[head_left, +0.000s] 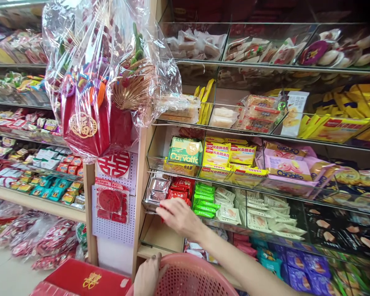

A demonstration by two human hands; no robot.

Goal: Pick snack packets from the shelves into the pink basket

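Observation:
My left hand (147, 276) grips the rim of a pink perforated plastic basket (200, 267) at the bottom of the view, its fingers closed over the edge. My right hand (180, 217) reaches to the low shelf bin of red snack packets (181, 187). Its fingers are bent together in front of them; a bit of red shows at the fingertips, but what they hold is hidden. Left of those packets lie clear-wrapped dark packets (158, 187). On the right are bright green packets (204, 200) and pale packets (230, 207).
Glass dividers (208, 107) edge the shelf bins. Above are yellow wafer packs (217, 154) and a green biscuit pack (185, 152). A plastic-wrapped red decoration (95, 127) hangs at left. Below it stands a red box (86, 279). More sweets (51, 187) fill the left shelves.

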